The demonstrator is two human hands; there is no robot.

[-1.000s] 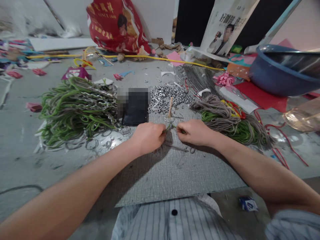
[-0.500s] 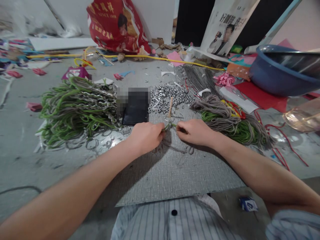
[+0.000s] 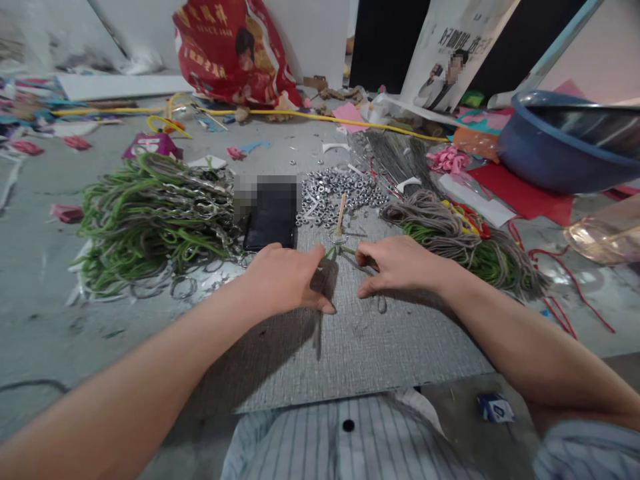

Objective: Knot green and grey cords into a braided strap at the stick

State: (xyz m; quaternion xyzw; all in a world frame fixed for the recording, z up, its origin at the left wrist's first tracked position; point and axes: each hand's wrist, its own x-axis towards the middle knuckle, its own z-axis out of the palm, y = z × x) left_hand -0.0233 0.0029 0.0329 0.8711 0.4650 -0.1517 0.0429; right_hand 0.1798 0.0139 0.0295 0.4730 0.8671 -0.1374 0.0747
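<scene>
My left hand (image 3: 284,278) and my right hand (image 3: 395,265) rest close together on a grey woven mat (image 3: 350,347). Between them runs a thin green cord (image 3: 339,252) looped at a small metal ring (image 3: 339,237) on a wooden peg (image 3: 341,213). Each hand pinches one end of the cord between forefinger and thumb-side fingers, with thumbs stretched down toward the mat. A pile of silver nuts (image 3: 337,190) lies just beyond the peg, and a black phone (image 3: 271,215) lies beyond my left hand.
A heap of green and grey cords with key rings (image 3: 150,217) lies at the left. Another bundle of grey and green cords (image 3: 460,243) lies at the right. A blue basin (image 3: 565,143) and a red bag (image 3: 235,53) stand at the back.
Both hands have spread a little apart and opened their thumbs downward; the green cord now shows stretched between them.
</scene>
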